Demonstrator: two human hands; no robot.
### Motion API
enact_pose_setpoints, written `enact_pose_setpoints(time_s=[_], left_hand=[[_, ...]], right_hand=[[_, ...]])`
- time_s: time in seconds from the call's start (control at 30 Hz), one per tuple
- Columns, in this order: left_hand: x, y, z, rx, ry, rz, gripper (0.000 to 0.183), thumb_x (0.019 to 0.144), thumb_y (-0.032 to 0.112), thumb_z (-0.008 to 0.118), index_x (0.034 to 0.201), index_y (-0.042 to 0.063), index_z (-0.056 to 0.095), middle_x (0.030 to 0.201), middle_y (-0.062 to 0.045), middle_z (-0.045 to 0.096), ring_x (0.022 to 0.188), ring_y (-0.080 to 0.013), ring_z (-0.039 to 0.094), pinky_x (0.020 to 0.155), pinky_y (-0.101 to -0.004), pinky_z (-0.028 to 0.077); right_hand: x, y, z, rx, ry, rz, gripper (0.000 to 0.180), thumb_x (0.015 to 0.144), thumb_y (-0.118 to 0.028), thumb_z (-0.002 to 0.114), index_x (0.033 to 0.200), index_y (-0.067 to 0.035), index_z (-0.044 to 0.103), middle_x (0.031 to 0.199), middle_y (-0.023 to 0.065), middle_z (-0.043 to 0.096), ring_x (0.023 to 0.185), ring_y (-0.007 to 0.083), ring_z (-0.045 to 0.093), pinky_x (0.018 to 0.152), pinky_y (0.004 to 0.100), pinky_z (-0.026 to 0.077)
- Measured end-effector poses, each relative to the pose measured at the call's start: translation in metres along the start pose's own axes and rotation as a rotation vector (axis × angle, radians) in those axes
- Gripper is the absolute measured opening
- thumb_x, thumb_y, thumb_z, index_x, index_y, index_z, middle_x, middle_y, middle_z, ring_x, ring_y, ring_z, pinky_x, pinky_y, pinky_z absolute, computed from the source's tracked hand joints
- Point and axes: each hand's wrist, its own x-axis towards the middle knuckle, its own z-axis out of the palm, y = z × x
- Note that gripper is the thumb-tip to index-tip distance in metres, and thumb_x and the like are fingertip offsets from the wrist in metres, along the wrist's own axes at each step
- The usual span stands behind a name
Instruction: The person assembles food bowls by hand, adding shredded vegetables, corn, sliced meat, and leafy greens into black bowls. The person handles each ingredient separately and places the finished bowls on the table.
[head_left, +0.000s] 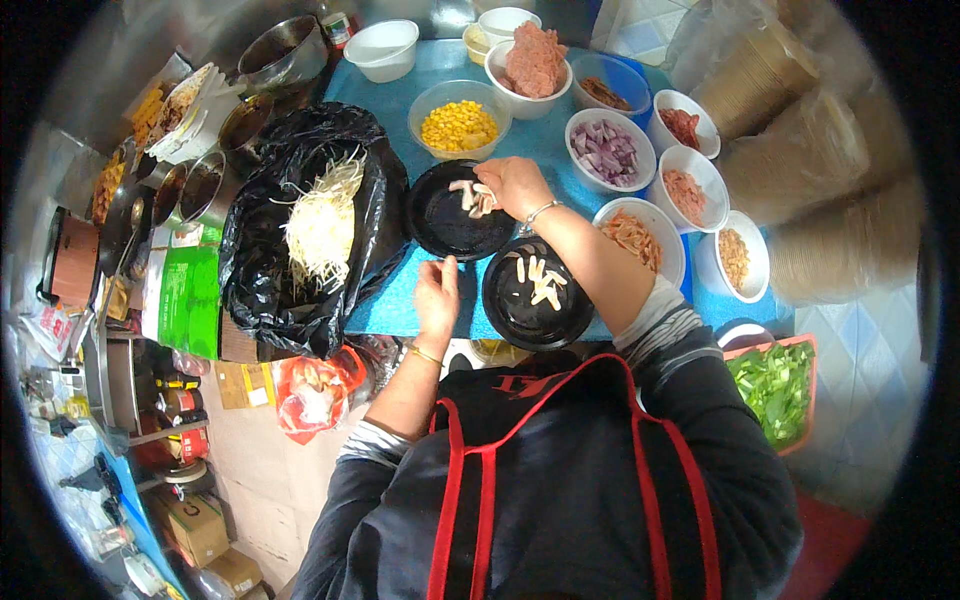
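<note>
Two round black dishes are before me on a blue table surface. Over the right side of the farther black dish (450, 225) is my right hand (514, 187), its fingertips pinched at pale food strips (474, 198). My left hand (437, 296) touches the near rim of that dish with a fingertip and holds nothing else visible. Closer to me, the second black dish (510, 319) has several similar pale strips (541, 282) in it. To the left, bean sprouts (324, 225) fill part of a black plastic bag (251, 277).
Corn kernels (459, 126), ground meat (535, 61) and chopped purple onion (604, 152) are in bowls behind the dishes. Bowls of shredded food (634, 238), pink pieces (682, 196) and tan bits (733, 258) line the right. A basket of cut greens (772, 390) sits lower right.
</note>
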Motion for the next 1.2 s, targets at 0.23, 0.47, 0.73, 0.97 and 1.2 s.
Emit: enact_pose_setpoints(time_s=[0.23, 0.47, 0.73, 0.97, 1.2], left_hand=[[0.042, 0.004, -0.006, 0.373, 0.170, 0.143, 0.032, 0.077, 0.028, 0.059, 0.066, 0.001, 0.046, 0.055, -0.014, 0.053, 0.048, -0.0256, 0.054, 0.047, -0.0351, 0.043], [0.056, 0.032, -0.011, 0.713, 0.086, 0.078, 0.032, 0.077, 0.032, 0.053, 0.062, 0.003, 0.052, 0.063, -0.020, 0.057, 0.063, -0.0372, 0.057, 0.059, -0.0437, 0.046], [0.079, 0.047, -0.012, 0.797, 0.008, 0.036, 0.029, 0.078, 0.033, 0.049, 0.072, 0.005, 0.056, 0.070, -0.018, 0.060, 0.067, -0.0342, 0.059, 0.061, -0.0428, 0.048], [0.090, 0.055, -0.005, 0.567, 0.169, 0.172, 0.023, 0.076, 0.025, 0.058, 0.067, 0.005, 0.051, 0.063, -0.016, 0.058, 0.061, -0.0340, 0.057, 0.055, -0.0411, 0.045], [0.106, 0.067, -0.011, 0.477, 0.160, 0.316, 0.027, 0.080, 0.026, 0.051, 0.066, 0.003, 0.052, 0.062, -0.020, 0.056, 0.061, -0.0374, 0.056, 0.054, -0.0440, 0.044]], right_hand=[[0.003, 0.002, 0.020, 0.121, -0.104, -0.159, 0.018, 0.071, -0.016, 0.056, 0.086, -0.008, 0.063, 0.081, 0.0126, 0.061, 0.077, 0.0290, 0.058, 0.070, 0.0365, 0.046], [0.030, 0.061, 0.031, -0.041, 0.072, 0.481, 0.036, 0.074, -0.031, 0.053, 0.091, 0.001, 0.056, 0.089, 0.0237, 0.057, 0.086, 0.0361, 0.055, 0.075, 0.0424, 0.043], [0.081, 0.060, 0.037, 0.021, -0.127, 0.414, 0.038, 0.074, -0.031, 0.055, 0.100, -0.003, 0.057, 0.102, 0.0180, 0.056, 0.094, 0.0320, 0.053, 0.080, 0.0381, 0.043], [0.037, 0.055, 0.010, -0.255, -0.144, 0.285, 0.023, 0.067, -0.018, 0.062, 0.087, -0.008, 0.060, 0.086, 0.0124, 0.059, 0.084, 0.0289, 0.056, 0.074, 0.0364, 0.045], [0.045, 0.063, 0.002, -0.020, -0.062, 0.219, 0.020, 0.065, -0.017, 0.063, 0.079, -0.006, 0.055, 0.076, 0.0125, 0.060, 0.075, 0.0300, 0.057, 0.067, 0.0372, 0.045]])
